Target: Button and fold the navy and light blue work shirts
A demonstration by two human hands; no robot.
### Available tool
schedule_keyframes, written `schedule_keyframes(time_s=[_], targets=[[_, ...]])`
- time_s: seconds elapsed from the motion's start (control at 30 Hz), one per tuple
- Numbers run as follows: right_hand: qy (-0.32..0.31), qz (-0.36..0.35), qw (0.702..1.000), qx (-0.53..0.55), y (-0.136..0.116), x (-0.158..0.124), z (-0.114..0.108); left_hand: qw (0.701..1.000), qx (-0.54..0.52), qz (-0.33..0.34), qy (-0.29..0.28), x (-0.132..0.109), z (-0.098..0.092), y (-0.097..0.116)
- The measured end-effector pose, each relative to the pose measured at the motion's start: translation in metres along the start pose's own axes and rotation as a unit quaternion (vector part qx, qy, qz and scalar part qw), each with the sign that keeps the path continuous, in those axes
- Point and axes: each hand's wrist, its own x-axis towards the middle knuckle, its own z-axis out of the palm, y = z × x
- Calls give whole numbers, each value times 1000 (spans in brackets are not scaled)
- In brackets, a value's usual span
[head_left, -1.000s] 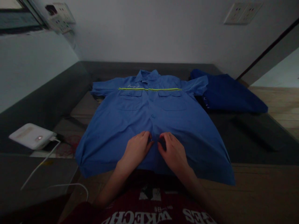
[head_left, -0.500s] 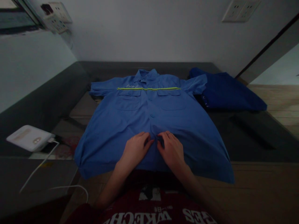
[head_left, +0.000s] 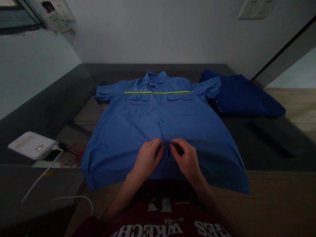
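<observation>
Pinching blue shirt [head_left: 142,126], probably light and limp, by front placket [head_left: 160,110], likely best hold, with left hand [head_left: 149,154] and right hand [head_left: 188,156].

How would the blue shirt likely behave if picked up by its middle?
The blue shirt would probably hang floppy: its cloth creases near the fingers. Its flat lie suggests it is light for its size. The outstretched sleeves would likely droop.

Shirt [head_left: 153,128] laid centrally, collar [head_left: 155,79] toward wall [head_left: 158,39]. Folded cloth [head_left: 249,97] to its right, sleeve [head_left: 211,87] overlapping its edge. Power bank [head_left: 28,144] at left, cable [head_left: 40,177] trailing nearward. Socket plate [head_left: 257,8] on wall, right.
</observation>
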Motion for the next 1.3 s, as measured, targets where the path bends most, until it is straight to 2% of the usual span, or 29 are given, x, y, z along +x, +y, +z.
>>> schedule_keyframes(time_s=[0.3, 0.53, 0.73, 0.83, 1.03, 1.2, 1.3], targets=[[-14, -20, 1000, -18, 2, -2, 4, 999, 28, 7, 14, 1, 3, -3], [-15, -2, 1000, 14, 2, -3, 2, 999, 39, -3, -13, 2, 2, -3], [-36, 6, 999, 27, 2, -3, 4, 1000, 18, 1, -12, 2, 4, -4], [-60, 12, 996, 67, 2, -2, -2, 1000, 7, -4, -1, 2, 3, -3], [-151, 38, 981, 118, 5, 11, -15, 1000, -20, -13, -6, 2, 0, -3], [-97, 27, 991, 83, 7, 18, -7, 998, -49, -31, -7, 3, 0, -6], [-94, 14, 992, 84, 7, 18, -3, 997, -65, -34, -8, 2, 0, -8]])
